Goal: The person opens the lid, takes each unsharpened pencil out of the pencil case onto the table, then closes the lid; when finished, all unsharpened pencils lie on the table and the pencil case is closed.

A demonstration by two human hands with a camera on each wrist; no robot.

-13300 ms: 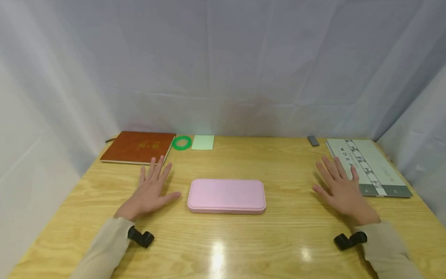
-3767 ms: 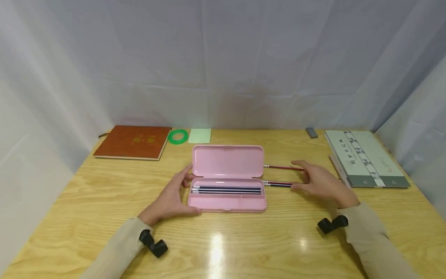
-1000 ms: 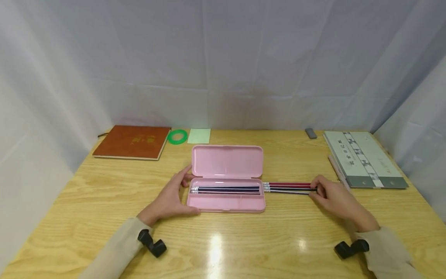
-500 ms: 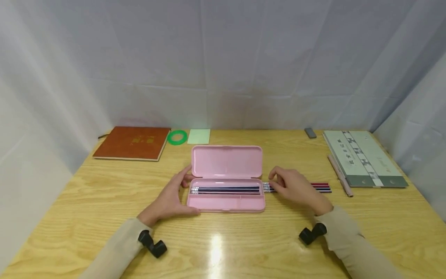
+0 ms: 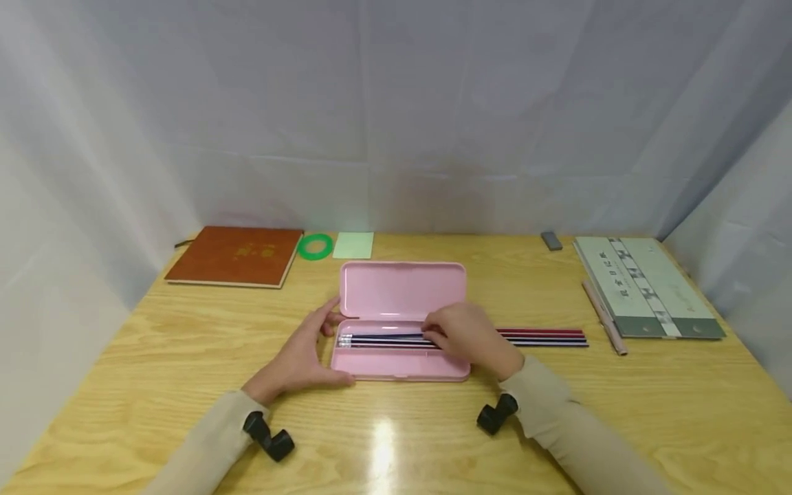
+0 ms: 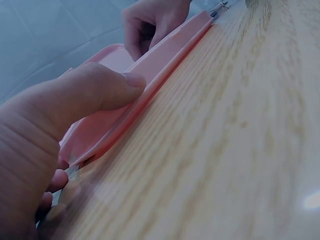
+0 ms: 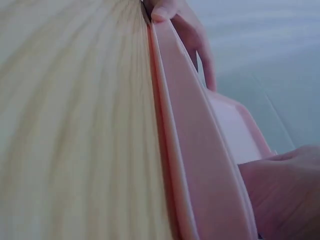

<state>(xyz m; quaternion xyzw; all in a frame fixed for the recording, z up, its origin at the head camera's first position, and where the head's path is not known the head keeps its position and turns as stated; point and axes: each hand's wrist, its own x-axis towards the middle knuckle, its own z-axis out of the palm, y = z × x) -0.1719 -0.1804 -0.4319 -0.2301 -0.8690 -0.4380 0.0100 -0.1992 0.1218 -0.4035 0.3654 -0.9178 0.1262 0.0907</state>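
A pink pencil case (image 5: pixel 396 377) lies with its lid (image 5: pixel 402 289) swung back, pencils (image 5: pixel 377 342) in its rear compartment. My left hand (image 5: pixel 303 357) holds the case's left end, thumb at the front corner and fingers behind. In the left wrist view that thumb (image 6: pixel 110 87) presses on the rim. My right hand (image 5: pixel 470 337) reaches into the right part of the case, thumb and index finger pinching a pencil whose near end tilts up; the fingertips hide its end. Several red and dark pencils (image 5: pixel 544 337) lie side by side on the table, right of the case.
A brown notebook (image 5: pixel 238 256), green tape roll (image 5: pixel 315 247) and pale green sticky notes (image 5: pixel 353 245) lie at the back left. At the right are a grey eraser (image 5: pixel 551 240), a pink pen (image 5: pixel 605 318) and a pale green notebook (image 5: pixel 650 289). A curtain (image 5: pixel 408 124) hangs behind.
The case, shut at first, stands open; pencils and a pen now lie to its right. Lately my right hand let go of the pencils on the table and moved left into the case.
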